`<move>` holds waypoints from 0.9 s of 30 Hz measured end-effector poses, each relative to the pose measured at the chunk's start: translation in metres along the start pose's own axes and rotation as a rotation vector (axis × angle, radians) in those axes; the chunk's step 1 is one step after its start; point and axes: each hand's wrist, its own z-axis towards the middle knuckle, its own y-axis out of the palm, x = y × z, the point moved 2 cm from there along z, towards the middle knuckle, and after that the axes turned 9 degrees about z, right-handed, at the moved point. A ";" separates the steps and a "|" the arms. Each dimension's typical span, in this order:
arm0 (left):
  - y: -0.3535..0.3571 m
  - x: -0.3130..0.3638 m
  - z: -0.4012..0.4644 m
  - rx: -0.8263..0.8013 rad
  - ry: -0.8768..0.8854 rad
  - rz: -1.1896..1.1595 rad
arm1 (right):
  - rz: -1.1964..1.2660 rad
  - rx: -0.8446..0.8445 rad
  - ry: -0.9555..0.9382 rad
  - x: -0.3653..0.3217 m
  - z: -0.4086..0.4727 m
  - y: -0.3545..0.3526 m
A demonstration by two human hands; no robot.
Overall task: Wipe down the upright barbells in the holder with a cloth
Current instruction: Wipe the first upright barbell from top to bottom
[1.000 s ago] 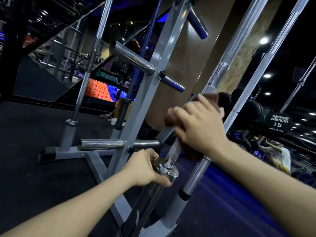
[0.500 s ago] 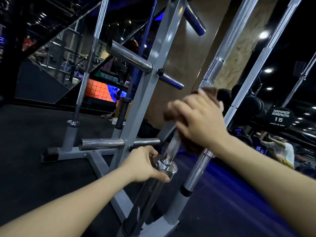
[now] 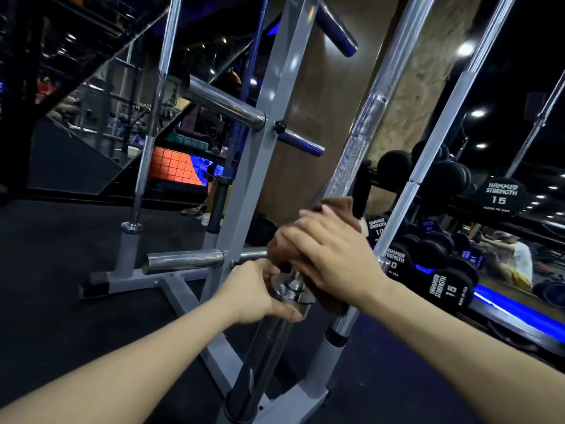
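Note:
A chrome barbell (image 3: 363,130) stands upright in the grey holder (image 3: 293,402), leaning up to the right. My right hand (image 3: 333,255) grips a brown cloth (image 3: 336,206) wrapped round its shaft, just above the collar (image 3: 290,290). My left hand (image 3: 256,293) holds the barbell at that collar, fingers curled round the top of the sleeve (image 3: 263,353). A second barbell (image 3: 440,130) stands in the holder just to the right, and a third (image 3: 153,117) stands at the rack's far left.
The grey plate rack (image 3: 260,142) has chrome pegs (image 3: 223,102) sticking out toward me at several heights. Black dumbbells (image 3: 446,286) sit on a rack at the right. A mirror wall at the right reflects a person. Dark rubber flooring (image 3: 61,286) lies to the left.
My right hand has slid the cloth down the shaft toward the collar. My left hand keeps its hold at the collar.

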 end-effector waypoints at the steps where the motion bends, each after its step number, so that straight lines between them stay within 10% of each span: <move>1: 0.001 -0.002 0.001 -0.005 -0.019 -0.012 | -0.002 0.067 0.035 0.008 0.006 -0.006; 5: 0.003 -0.005 0.003 -0.004 -0.010 0.003 | 0.045 0.278 0.165 0.014 0.013 -0.005; 13: -0.001 0.002 -0.001 0.014 0.050 -0.029 | 0.152 0.022 0.002 -0.007 -0.020 0.012; 19: 0.004 -0.009 0.008 -0.018 -0.025 -0.008 | 0.179 0.293 0.255 0.020 0.018 -0.009; 27: 0.003 -0.002 0.004 0.002 0.079 -0.070 | 0.365 0.244 0.216 -0.017 -0.016 0.031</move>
